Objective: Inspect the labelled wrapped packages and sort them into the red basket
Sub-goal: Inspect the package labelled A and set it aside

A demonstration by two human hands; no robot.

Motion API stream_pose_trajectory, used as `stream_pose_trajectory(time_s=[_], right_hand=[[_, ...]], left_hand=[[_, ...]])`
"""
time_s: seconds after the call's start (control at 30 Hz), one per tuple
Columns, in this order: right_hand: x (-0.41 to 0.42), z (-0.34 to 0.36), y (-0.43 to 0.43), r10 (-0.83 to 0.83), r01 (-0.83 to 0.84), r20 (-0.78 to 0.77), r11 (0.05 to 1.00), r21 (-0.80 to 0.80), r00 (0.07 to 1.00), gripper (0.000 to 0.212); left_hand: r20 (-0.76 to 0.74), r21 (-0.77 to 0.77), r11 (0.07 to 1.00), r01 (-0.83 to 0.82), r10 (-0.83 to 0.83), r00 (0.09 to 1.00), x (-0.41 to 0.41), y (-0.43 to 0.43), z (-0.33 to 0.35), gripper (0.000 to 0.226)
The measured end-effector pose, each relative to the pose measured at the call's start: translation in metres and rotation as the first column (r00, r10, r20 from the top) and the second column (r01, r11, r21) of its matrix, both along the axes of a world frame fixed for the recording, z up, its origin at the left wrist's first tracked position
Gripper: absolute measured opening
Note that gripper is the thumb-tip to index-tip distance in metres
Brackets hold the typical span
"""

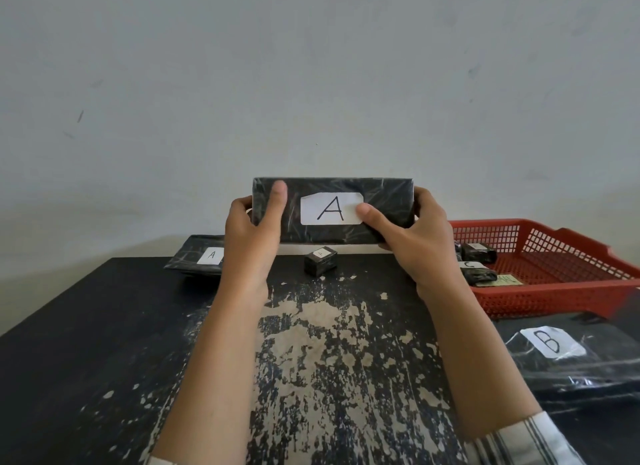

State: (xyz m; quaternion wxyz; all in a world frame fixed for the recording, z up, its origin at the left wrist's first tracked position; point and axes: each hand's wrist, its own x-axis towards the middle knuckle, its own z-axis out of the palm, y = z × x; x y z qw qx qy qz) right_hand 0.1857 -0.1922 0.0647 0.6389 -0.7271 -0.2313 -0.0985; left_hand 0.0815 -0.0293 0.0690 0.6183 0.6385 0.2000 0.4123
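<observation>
Left hand [251, 229], right hand [403, 236] gripping package [332, 210]

Plain room: worn black table [104, 326], bare wall [311, 66].

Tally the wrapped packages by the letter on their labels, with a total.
Label A: 2, the held package and the flat package
Label B: 1, package B
Label C: 1, package C in the red basket
Label unreadable: 2, the small box and the other basket package
Total: 6
</observation>
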Motion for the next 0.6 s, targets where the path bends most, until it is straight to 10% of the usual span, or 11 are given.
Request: stream_pose_trajectory(time_s=[0.17,0.37,0.6], right_hand=[[-0.004,0.005,-0.002,0.032,-0.032,0.0,0.999,-0.015,0.999,0.084],[-0.004,0.007,-0.006,0.113,-0.097,-0.148,0.989,0.109,0.983,0.041],[-0.001,0.009,-0.013,0.132,-0.092,-0.18,0.973,0.212,0.975,0.037]], left_hand=[[0.054,-0.032,0.999,-0.001,0.003,0.999,0.002,0.006,-0.003,0.028],[0.045,0.01,1.0,0.028,-0.029,0.999,0.002,0.011,-0.006,0.027],[0.036,0.022,0.933,0.359,-0.36,0.932,-0.011,0.012,-0.001,0.071]])
